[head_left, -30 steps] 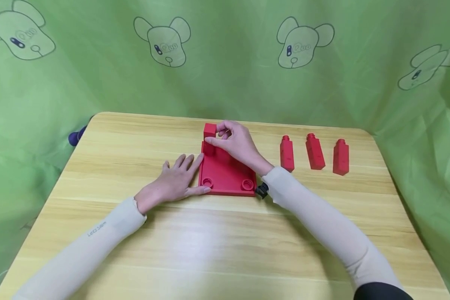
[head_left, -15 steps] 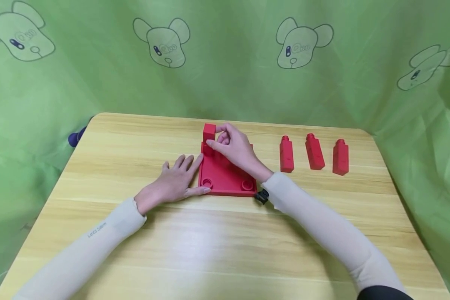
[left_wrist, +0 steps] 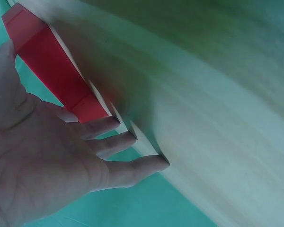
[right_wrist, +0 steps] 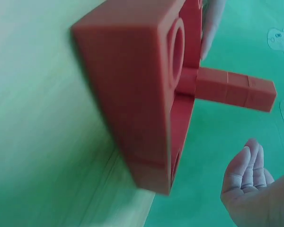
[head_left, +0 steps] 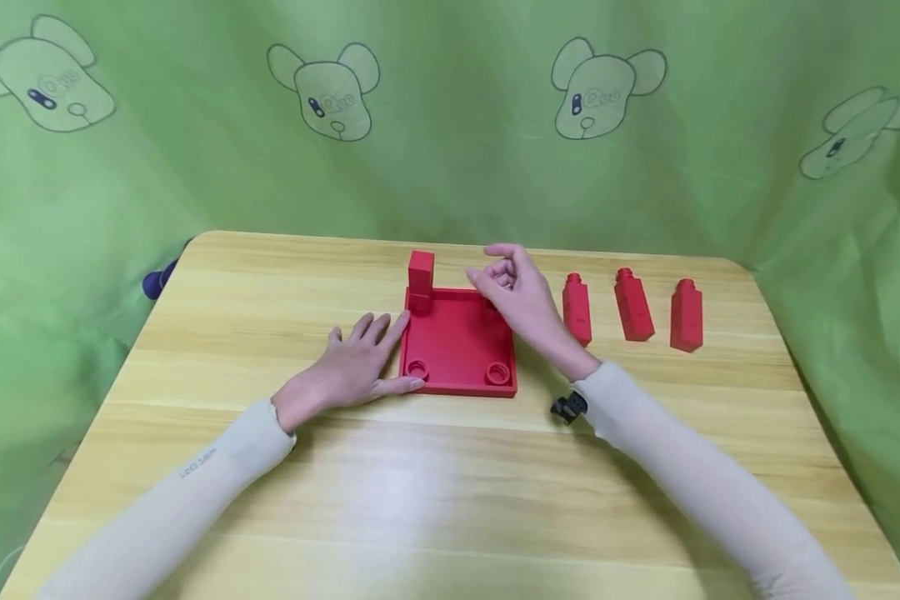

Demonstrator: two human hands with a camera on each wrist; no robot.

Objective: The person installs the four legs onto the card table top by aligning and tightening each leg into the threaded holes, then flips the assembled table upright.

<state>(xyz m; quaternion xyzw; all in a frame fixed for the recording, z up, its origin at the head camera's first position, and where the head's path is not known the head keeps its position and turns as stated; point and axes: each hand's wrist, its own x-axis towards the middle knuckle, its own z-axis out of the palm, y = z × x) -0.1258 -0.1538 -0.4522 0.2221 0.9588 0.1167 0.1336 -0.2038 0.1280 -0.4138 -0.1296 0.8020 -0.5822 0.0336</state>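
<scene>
A red square plate with a raised rim and round threaded sockets lies on the table. One red square post stands upright at its back left corner; the right wrist view shows the post rising straight out of the plate. My left hand lies flat with spread fingers, its index fingertip and thumb at the plate's left side. Nothing is in my right hand, which hovers over the back right corner with loosely bent fingers and hides the socket there.
To the right lie three loose red posts, the near one, the middle one and the far one, each with a threaded end pointing away. A green curtain hangs behind the wooden table.
My right hand has let go of the upright post and moved right, off it. The post stays standing in the plate. My left hand keeps its place at the plate's side.
</scene>
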